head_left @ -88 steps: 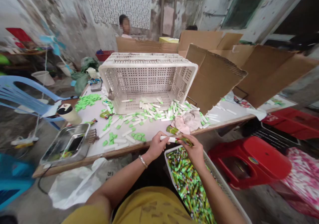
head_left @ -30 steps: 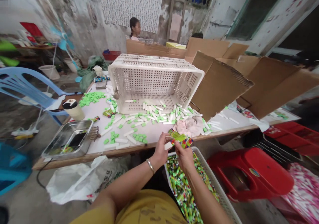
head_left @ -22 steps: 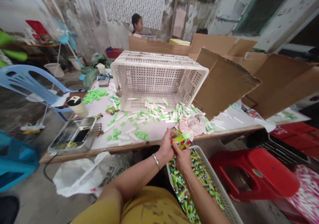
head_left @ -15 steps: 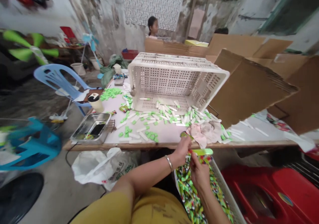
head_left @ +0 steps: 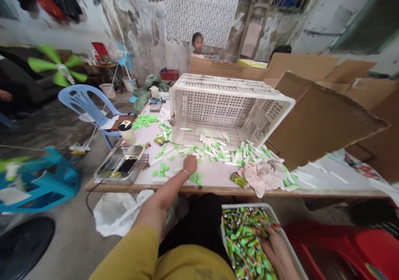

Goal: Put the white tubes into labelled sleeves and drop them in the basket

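Observation:
My left hand (head_left: 190,164) reaches over the table, its fingers curled down among white tubes with green caps (head_left: 215,149) and loose green caps (head_left: 195,178). What its fingertips hold, if anything, is hidden. Low at the right, my right hand (head_left: 276,244) is over a white bin (head_left: 272,209) filled with small tubes in colourful printed wrapping (head_left: 243,234). Its fingers are blurred against those tubes, so their grip is unclear. A stack of printed wrappers (head_left: 238,180) lies at the table edge beside a pink cloth (head_left: 260,175).
A white plastic crate (head_left: 230,93) lies on its side on the table (head_left: 218,182). Cardboard (head_left: 324,118) stands at the right. A metal tray (head_left: 137,168) and a lidded cup (head_left: 127,132) are at the left. Another person (head_left: 197,43) is behind the boxes. A red stool (head_left: 343,246) stands right of the bin.
Both hands were together over the bin, holding a bright yellow-green tube. My left hand has moved left onto the table; my right hand has dropped to the bin, and the tube is no longer distinguishable.

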Available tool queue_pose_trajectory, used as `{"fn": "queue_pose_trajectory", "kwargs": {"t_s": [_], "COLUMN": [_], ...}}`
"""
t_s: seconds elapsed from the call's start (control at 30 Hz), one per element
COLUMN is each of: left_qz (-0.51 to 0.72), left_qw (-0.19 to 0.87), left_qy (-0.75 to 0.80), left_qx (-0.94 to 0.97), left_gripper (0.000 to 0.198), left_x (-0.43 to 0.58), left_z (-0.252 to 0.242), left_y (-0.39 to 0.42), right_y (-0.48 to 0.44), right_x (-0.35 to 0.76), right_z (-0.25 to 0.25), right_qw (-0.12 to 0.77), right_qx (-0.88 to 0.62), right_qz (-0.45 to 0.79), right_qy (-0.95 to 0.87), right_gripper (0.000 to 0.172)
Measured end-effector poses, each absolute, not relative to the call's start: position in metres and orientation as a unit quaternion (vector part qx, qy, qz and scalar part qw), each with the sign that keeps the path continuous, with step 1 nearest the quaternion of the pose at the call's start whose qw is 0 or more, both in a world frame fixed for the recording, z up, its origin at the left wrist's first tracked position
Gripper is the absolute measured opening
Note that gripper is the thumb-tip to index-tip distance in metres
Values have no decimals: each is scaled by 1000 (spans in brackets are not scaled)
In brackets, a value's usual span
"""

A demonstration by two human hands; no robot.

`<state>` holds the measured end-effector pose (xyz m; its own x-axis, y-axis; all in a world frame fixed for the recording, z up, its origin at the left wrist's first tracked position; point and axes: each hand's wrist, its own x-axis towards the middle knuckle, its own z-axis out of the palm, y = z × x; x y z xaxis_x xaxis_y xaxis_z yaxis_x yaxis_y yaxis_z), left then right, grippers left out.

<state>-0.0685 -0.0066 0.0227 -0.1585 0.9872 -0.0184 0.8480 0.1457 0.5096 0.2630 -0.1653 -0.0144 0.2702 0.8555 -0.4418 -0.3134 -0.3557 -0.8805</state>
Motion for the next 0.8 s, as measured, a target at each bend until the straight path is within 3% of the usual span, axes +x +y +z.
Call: {"fn": "queue_pose_trajectory", "kwargs": {"t_s": [0.17,0.4,0.6,0.8], "left_qz": [110,114,329,322], "left_qw": [142,125,491,538], "left_qy": [747,719,458,458], "left_qx": [641,674,663,630], "left_gripper": [27,27,25,11], "left_x": [-76,-61,-5,24], "left_z": [29,56,78,83], "left_y": [3,-15,-59,-74], "right_y": [-136,-119,-118,-123], "right_x": [186,152,147,165], "right_z": [54,66,73,71], "right_qw": [522,549,517,462], "right_qx": [-521,-525,-526,-513], "right_qz": [645,606,586,633], "right_qy": [-201,-237,-336,-350], "right_gripper": [30,32,34,36]}}
